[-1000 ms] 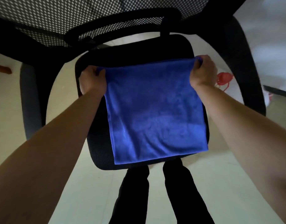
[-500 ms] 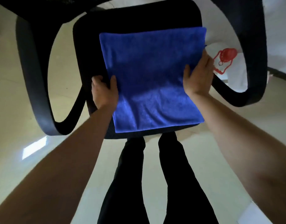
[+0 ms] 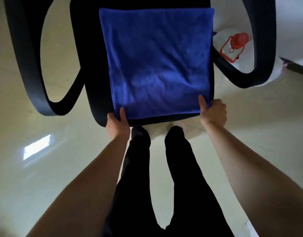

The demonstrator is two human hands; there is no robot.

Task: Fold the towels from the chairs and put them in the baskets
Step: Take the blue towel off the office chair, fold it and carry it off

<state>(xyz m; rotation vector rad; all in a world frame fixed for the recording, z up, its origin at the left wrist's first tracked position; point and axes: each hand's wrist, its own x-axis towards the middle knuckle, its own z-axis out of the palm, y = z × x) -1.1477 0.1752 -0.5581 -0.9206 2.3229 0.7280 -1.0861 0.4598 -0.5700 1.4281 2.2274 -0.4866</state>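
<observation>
Two near corners of the blue towel [image 3: 157, 62], lying flat on the chair seat [image 3: 90, 57], are being pinched by left hand [image 3: 117, 123] and right hand [image 3: 213, 112]; cloth is looking light, soft, limp, so corner grips are suiting it.

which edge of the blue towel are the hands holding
The near edge, by the person's legs: the left hand pinches one corner of the blue towel, the right hand the other. The far edge lies untouched.
</observation>
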